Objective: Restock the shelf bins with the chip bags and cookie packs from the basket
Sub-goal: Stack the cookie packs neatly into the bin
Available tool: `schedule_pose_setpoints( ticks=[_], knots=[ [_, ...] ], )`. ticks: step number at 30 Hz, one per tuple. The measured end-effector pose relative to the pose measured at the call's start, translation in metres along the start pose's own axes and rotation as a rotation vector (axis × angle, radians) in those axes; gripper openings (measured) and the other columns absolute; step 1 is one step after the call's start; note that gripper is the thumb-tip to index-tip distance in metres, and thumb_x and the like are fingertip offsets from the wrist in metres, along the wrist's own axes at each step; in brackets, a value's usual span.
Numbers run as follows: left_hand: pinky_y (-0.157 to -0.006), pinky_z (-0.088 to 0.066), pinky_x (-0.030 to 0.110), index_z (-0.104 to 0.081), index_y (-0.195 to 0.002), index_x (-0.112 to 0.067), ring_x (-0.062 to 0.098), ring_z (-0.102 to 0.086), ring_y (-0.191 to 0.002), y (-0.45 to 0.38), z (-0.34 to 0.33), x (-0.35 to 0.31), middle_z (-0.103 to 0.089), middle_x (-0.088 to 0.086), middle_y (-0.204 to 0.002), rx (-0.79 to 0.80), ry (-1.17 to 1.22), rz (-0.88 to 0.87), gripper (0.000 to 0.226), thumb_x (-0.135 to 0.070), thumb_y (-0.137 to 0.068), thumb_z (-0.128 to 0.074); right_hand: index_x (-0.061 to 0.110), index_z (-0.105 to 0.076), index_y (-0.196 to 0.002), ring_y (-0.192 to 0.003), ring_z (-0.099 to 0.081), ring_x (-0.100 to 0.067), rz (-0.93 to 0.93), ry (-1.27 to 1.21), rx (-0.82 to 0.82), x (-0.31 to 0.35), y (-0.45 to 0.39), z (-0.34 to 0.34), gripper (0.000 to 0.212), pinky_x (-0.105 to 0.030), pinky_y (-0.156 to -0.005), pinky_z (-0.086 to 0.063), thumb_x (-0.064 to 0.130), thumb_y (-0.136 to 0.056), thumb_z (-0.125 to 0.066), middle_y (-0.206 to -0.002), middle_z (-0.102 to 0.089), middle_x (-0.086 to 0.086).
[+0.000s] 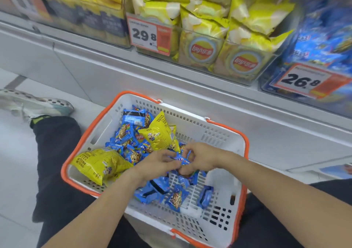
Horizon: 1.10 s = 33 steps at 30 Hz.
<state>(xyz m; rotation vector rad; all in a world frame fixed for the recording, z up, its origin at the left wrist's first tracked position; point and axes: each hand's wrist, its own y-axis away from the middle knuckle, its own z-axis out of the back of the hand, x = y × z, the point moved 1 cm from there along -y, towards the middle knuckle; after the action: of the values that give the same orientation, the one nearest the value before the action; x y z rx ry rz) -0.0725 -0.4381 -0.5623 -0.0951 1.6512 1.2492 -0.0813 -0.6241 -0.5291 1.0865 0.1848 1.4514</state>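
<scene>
Lay's chip bags (202,43) in shelf bin, tags 29.8 (149,35), 26.8 (302,80)

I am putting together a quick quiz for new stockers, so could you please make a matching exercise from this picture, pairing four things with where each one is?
Things:
1. blue cookie pack
2. yellow chip bag
3. 29.8 price tag
4. 26.8 price tag

Places:
A. on the front of the bin of blue packs, at the right
B. lying in the near left corner of the basket
C. pinched between the left hand and right hand
D. on the front of the bin of yellow chip bags

Pairs: 1-C, 2-B, 3-D, 4-A
</scene>
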Motion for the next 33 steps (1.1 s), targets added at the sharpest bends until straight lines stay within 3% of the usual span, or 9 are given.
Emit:
schedule_pose_setpoints(
  ticks=[8, 12, 15, 18, 21, 24, 28, 30, 33],
  knots=[
    [-0.088, -0.057, 0.043, -0.063, -0.108, -0.010, 0.006, -0.066, -0.087, 0.021, -0.023, -0.082, -0.071, -0.011, -0.080, -0.055, 0.226, -0.295, 0.022, -0.023, -0.091, -0.068, 0.032, -0.059, -0.089, -0.074, -0.062, -0.004, 0.092, -0.032, -0.259, 0.008, 0.085, 0.085, 0.043, -0.028, -0.069, -0.052, 0.043, -0.063, -0.091, -0.092, -0.065, 0.013],
    [-0.078, -0.059, 0.039, -0.060, -0.100, -0.007, 0.017, -0.066, -0.083, 0.029, -0.037, -0.122, -0.070, 0.003, -0.079, -0.091, 0.277, -0.438, 0.019, -0.019, -0.088, -0.069, 0.029, -0.057, -0.083, -0.071, -0.058, 0.001, 0.106, 0.012, -0.462, -0.002, 0.119, 0.114, 0.040, -0.021, -0.062, -0.043, 0.052, -0.067, -0.085, -0.089, -0.063, 0.014],
    [-0.073, -0.058, 0.040, -0.058, -0.094, -0.008, 0.025, -0.069, -0.078, 0.034, -0.052, -0.156, -0.072, 0.024, -0.089, -0.155, 0.332, -0.526, 0.019, -0.021, -0.085, -0.069, 0.031, -0.058, -0.082, -0.062, -0.054, 0.004, 0.146, -0.023, -0.579, -0.010, 0.146, 0.135, 0.038, -0.014, -0.055, -0.038, 0.044, -0.065, -0.089, -0.081, -0.061, 0.020],
    [-0.074, -0.056, 0.039, -0.057, -0.090, -0.011, 0.020, -0.068, -0.076, 0.035, -0.068, -0.192, -0.072, 0.021, -0.087, -0.219, 0.261, -0.687, 0.011, -0.016, -0.090, -0.067, 0.031, -0.059, -0.081, -0.058, -0.053, -0.011, 0.238, -0.116, -0.693, -0.021, 0.170, 0.157, 0.037, -0.033, -0.056, -0.046, 0.035, -0.064, -0.091, -0.079, -0.063, 0.018],
    [-0.066, -0.050, 0.019, -0.058, -0.089, -0.018, 0.004, -0.063, -0.070, 0.041, -0.086, -0.230, -0.068, -0.002, -0.080, -0.305, 0.122, -0.937, 0.011, -0.015, -0.091, -0.069, 0.030, -0.060, -0.083, -0.073, -0.060, -0.043, 0.406, -0.252, -0.829, -0.035, 0.194, 0.172, 0.034, -0.061, -0.063, -0.050, 0.029, -0.066, -0.089, -0.090, -0.067, -0.010],
    [-0.076, -0.050, 0.023, -0.061, -0.098, -0.019, 0.004, -0.064, -0.083, 0.046, -0.103, -0.256, -0.067, -0.010, -0.088, -0.447, 0.035, -1.167, 0.010, -0.020, -0.092, -0.069, 0.029, -0.062, -0.084, -0.075, -0.061, -0.044, 0.497, -0.325, -1.042, -0.049, 0.220, 0.184, 0.032, -0.063, -0.064, -0.051, 0.024, -0.067, -0.089, -0.094, -0.066, -0.008],
    [-0.094, -0.044, 0.021, -0.060, -0.114, -0.010, 0.005, -0.053, -0.108, 0.032, -0.112, -0.283, -0.061, -0.003, -0.112, -0.660, -0.310, -1.375, 0.029, -0.020, -0.089, -0.070, 0.036, -0.058, -0.088, -0.088, -0.065, -0.031, 0.475, -0.229, -1.423, -0.074, 0.241, 0.199, 0.034, -0.046, -0.074, -0.055, 0.016, -0.074, -0.082, -0.097, -0.069, 0.001],
    [-0.106, -0.038, 0.026, -0.058, -0.122, -0.002, 0.019, -0.049, -0.121, 0.016, -0.114, -0.292, -0.055, 0.009, -0.126, -0.661, -0.515, -1.423, 0.043, -0.025, -0.087, -0.070, 0.037, -0.058, -0.089, -0.085, -0.065, -0.028, 0.393, -0.188, -1.568, -0.090, 0.241, 0.205, 0.035, -0.043, -0.075, -0.054, 0.013, -0.077, -0.081, -0.098, -0.069, -0.001],
    [-0.116, -0.031, 0.032, -0.053, -0.129, 0.002, 0.025, -0.041, -0.135, -0.003, -0.121, -0.292, -0.046, 0.017, -0.138, -0.590, -0.600, -1.392, 0.057, -0.031, -0.086, -0.071, 0.026, -0.062, -0.091, -0.080, -0.061, -0.023, 0.199, -0.137, -1.688, -0.112, 0.231, 0.214, 0.026, -0.041, -0.079, -0.052, 0.012, -0.077, -0.079, -0.095, -0.067, -0.001]
  ],
)
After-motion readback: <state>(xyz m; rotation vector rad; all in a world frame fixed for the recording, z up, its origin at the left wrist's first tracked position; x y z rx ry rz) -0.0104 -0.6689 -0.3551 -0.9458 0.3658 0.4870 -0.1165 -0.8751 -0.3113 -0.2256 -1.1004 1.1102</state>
